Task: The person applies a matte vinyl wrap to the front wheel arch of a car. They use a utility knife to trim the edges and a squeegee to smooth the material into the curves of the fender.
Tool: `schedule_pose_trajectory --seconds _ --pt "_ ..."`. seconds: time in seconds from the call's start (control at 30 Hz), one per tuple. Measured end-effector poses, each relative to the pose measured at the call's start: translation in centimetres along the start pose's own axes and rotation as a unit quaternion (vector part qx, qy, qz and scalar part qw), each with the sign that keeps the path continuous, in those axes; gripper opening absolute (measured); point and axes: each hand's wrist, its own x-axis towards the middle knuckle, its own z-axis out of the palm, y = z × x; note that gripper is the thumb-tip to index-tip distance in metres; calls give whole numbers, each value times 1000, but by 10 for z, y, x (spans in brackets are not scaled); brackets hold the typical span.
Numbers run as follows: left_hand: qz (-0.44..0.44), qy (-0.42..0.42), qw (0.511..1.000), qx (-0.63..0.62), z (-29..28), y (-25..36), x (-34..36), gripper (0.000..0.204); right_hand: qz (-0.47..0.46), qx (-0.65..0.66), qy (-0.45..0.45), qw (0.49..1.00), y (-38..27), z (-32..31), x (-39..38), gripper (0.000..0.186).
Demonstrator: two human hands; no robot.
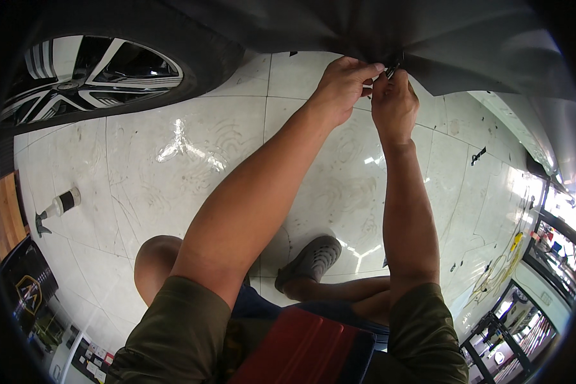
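spreading just above left hand (340,91) and right hand (395,110), the dark sheet (464,64) meets curled fingers (400,82) (grip unclear).

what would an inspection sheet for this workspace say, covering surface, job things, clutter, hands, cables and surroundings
surface: pale tiled floor, smudged, with bright reflections
job's things: dark grey sheet, creased around the hands
clutter: spray bottle lying on its side at left; dark scrap at right
hands: left hand and right hand close together at the sheet's lower edge; exact grip unclear
cables: pale yellow cable or hose, loosely looped at right
surroundings: spoked wheel at upper left
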Motion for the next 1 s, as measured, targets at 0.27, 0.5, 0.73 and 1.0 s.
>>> schedule_pose_trajectory --seconds 0.27,0.5,0.73,1.0 --pt "-3 15 1000 7 5 1 -6 24 7 -8 -20 1000 3 1 -5 11" --pt "-12 6 999 36 5 0 -11 17 25 -8 -59 998 -3 -14 -8 9" --pt "12 41 996 75 9 -1 -18 17 39 -15 -96 994 -10 -28 -17 9" --pt "18 123 986 110 25 3 -30 24 125 -82 -218 964 -12 -44 -27 11"
